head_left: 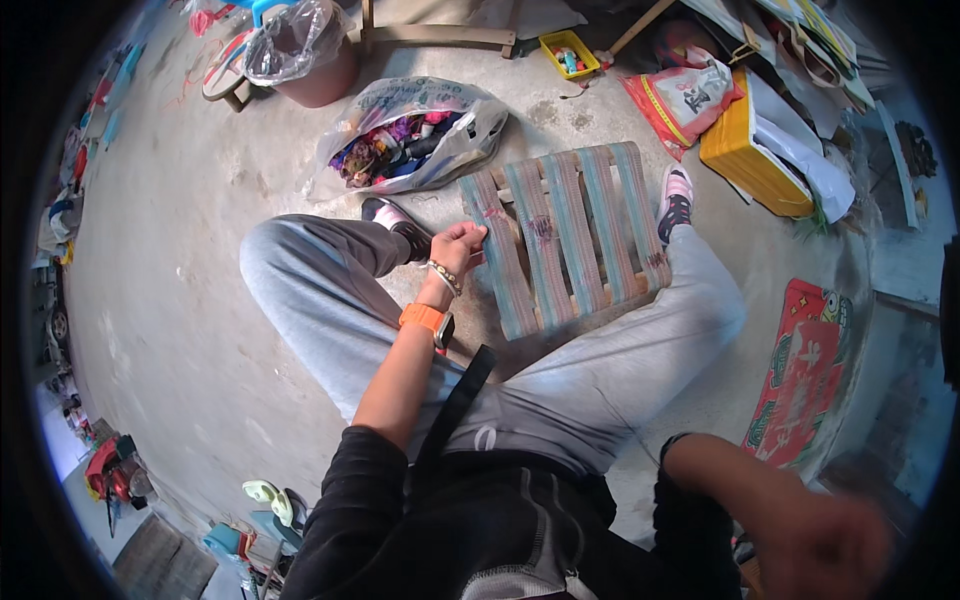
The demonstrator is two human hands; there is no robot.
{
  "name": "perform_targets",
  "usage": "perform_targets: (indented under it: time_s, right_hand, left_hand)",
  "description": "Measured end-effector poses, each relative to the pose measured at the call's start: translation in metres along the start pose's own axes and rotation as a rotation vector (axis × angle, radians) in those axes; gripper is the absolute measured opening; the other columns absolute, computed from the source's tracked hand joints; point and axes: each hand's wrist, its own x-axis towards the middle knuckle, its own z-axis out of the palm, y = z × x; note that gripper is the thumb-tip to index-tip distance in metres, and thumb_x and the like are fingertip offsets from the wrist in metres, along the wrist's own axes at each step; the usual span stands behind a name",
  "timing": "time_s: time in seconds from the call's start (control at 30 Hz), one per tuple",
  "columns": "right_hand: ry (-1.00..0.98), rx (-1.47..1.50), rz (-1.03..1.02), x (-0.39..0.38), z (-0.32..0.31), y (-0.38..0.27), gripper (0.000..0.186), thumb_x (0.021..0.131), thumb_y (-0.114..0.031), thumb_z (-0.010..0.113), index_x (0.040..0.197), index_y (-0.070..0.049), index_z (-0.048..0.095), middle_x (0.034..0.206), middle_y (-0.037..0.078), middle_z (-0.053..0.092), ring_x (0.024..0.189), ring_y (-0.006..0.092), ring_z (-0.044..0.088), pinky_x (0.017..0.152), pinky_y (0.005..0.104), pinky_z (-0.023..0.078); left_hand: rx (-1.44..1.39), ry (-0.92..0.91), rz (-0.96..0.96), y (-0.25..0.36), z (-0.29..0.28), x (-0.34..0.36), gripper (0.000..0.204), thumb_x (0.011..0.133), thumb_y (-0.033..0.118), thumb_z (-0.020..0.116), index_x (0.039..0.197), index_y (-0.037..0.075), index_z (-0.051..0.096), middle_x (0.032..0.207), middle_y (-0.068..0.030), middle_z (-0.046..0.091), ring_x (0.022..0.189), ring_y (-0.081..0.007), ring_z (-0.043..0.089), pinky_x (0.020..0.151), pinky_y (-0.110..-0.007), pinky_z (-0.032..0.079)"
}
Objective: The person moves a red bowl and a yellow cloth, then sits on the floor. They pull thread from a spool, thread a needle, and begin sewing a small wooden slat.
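A low folding stool (562, 240) with a seat of striped blue and brown webbing straps lies between my legs, with dark reddish stitched patches on some straps. My left hand (460, 247) is closed at its left edge, thumb and fingers pinching the outermost strap (507, 275). An orange-banded watch (428, 320) and a beaded bracelet are on that arm. My right hand (830, 548) is held out at the lower right, far from the stool. Motion smears its fingers, so what it holds is unclear. A thin thread-like line (628, 424) crosses my right trouser leg towards the right arm.
Beyond the stool lies an open plastic bag (420, 135) of colourful fabric or yarn. A lined bin (308, 60) stands at the back left. Farther right are a small yellow tray (569, 54), a red-and-white bag (685, 100) and a yellow box (757, 160). A red mat (798, 375) lies rightward.
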Motion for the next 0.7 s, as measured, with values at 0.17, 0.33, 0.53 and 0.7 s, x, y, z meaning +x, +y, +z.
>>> perform_targets:
  time_s: [0.17, 0.33, 0.53, 0.7]
  right_hand:
    - [0.103, -0.213, 1.328, -0.120, -0.022, 0.075, 0.014, 0.087, -0.013, 0.045, 0.098, -0.004, 0.046, 0.067, 0.002, 0.043, 0.053, 0.0074, 0.038, 0.052, 0.0249, 0.042]
    - [0.030, -0.178, 1.812, -0.253, -0.045, 0.112, 0.012, 0.089, -0.009, 0.042, 0.099, -0.002, 0.045, 0.070, 0.005, 0.051, 0.049, 0.0075, 0.042, 0.051, 0.0254, 0.046]
    - [-0.046, -0.271, 1.874, -0.315, -0.023, 0.123, 0.007, 0.085, -0.005, 0.049, 0.089, 0.000, 0.053, 0.073, 0.005, 0.056, 0.051, 0.0071, 0.050, 0.042, 0.0212, 0.044]
    - [-0.232, -0.266, 2.060, -0.332, -0.015, 0.121, 0.009, 0.079, -0.003, 0.054, 0.085, 0.001, 0.061, 0.063, 0.004, 0.057, 0.046, 0.0080, 0.052, 0.038, 0.0208, 0.040]
  left_hand:
    - [-0.140, 0.031, 0.019, -0.008, 0.000, 0.001, 0.006, 0.080, 0.016, 0.059, 0.075, 0.014, 0.055, 0.064, 0.0065, 0.050, 0.057, -0.0055, 0.049, 0.053, -0.023, 0.043]
    - [-0.145, 0.159, 0.027, 0.006, 0.022, -0.001, 0.005, 0.081, 0.018, 0.058, 0.079, 0.014, 0.056, 0.066, 0.0065, 0.052, 0.057, -0.0059, 0.049, 0.052, -0.024, 0.042]
    - [-0.193, 0.150, 0.048, 0.013, 0.024, 0.020, 0.014, 0.078, 0.023, 0.063, 0.070, 0.013, 0.056, 0.059, 0.0069, 0.043, 0.052, -0.0054, 0.043, 0.046, -0.023, 0.039]
    - [-0.133, 0.095, -0.001, 0.018, 0.014, 0.019, 0.014, 0.077, 0.022, 0.064, 0.068, 0.013, 0.056, 0.061, 0.0063, 0.045, 0.054, -0.0064, 0.043, 0.049, -0.023, 0.037]
